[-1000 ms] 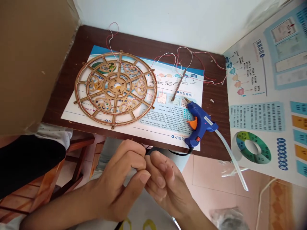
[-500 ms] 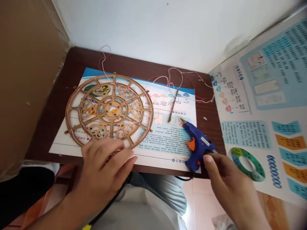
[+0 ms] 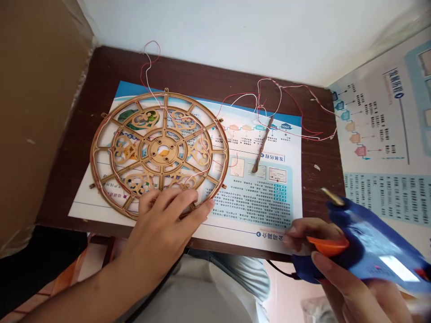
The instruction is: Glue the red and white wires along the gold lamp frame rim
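Note:
A round gold openwork wheel (image 3: 163, 150) lies flat on a printed sheet (image 3: 249, 224), with red and white thin wires running over its rings. My left hand (image 3: 168, 220) rests on the wheel's near rim, fingers curled over it; what its fingertips grip, if anything, is hidden. At the right my right hand (image 3: 350, 273) is wrapped round a blue glue gun (image 3: 373, 237) with an orange trigger, raised, its nozzle pointing up and left. A thin brown stick (image 3: 262, 146) lies on the sheet between the wheel and the gun.
Loose red and white wires (image 3: 303, 114) trail over the dark brown table (image 3: 202, 78) towards the right. A second printed sheet (image 3: 380, 116) stands at the right. A white wall (image 3: 235, 31) rises behind, and a brown panel (image 3: 37, 103) at the left. A black cord hangs below the gun.
My right hand has taken hold of the glue gun and lifted it off the table towards the right. My left hand has shifted slightly right along the wheel's near rim. The view has moved a little.

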A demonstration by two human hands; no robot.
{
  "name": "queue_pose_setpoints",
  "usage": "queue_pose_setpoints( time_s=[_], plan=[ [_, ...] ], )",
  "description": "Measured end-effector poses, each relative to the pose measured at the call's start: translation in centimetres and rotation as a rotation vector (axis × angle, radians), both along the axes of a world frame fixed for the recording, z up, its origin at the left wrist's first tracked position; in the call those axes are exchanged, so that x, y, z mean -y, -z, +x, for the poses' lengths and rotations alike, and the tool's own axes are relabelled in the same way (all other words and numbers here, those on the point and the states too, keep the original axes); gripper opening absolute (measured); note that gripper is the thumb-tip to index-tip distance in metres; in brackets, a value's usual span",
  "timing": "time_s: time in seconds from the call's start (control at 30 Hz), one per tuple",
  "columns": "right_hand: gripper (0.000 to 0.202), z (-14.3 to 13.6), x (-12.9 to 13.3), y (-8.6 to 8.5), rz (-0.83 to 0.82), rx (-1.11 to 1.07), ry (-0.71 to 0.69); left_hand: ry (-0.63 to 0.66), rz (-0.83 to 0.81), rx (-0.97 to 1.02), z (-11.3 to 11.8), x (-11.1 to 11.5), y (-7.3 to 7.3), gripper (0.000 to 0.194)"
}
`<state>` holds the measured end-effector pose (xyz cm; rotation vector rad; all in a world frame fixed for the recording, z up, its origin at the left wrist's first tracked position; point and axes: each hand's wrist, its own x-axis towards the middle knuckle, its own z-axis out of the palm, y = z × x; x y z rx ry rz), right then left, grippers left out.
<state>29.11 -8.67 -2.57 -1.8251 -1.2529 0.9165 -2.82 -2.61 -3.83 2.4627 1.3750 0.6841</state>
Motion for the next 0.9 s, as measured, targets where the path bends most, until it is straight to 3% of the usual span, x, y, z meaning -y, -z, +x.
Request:
queue_pose_setpoints(
  time_s=[0.07, 0.13, 0.2, 0.37, 0.5, 0.9],
  plan=[
    [0.012, -0.4, 0.3, 0.2, 0.064, -0.222, -0.039, -0.018, -0.011, -0.014, 0.1, 0.1, -0.1, 0.037],
    [0.009, -1.4, 0.3, 0.3, 0.075, -0.306, -0.023, -0.033, -0.005, -0.018, 0.3, 0.3, -0.1, 0.040],
    [0.012, -2.6, 0.0, 0.2, 0.020, -0.291, 0.033, -0.048, -0.003, -0.015, 0.5, 0.5, -0.1, 0.042],
    [0.025, -4.4, -2.5, -0.3, 0.099, -0.108, -0.105, -0.086, -0.065, 0.004, 1.2, 1.1, -0.3, 0.050],
    [0.020, -4.3, -3.9, 0.0, 0.183, -0.036, -0.225, -0.072, -0.121, 0.021, 1.5, 1.3, -0.6, 0.058],
    [0.038, -3.0, -4.3, 0.8, 0.070, -0.075, -0.419, -0.203, -0.134, 0.004, 2.4, 1.3, -0.9, 0.032]
  ],
)
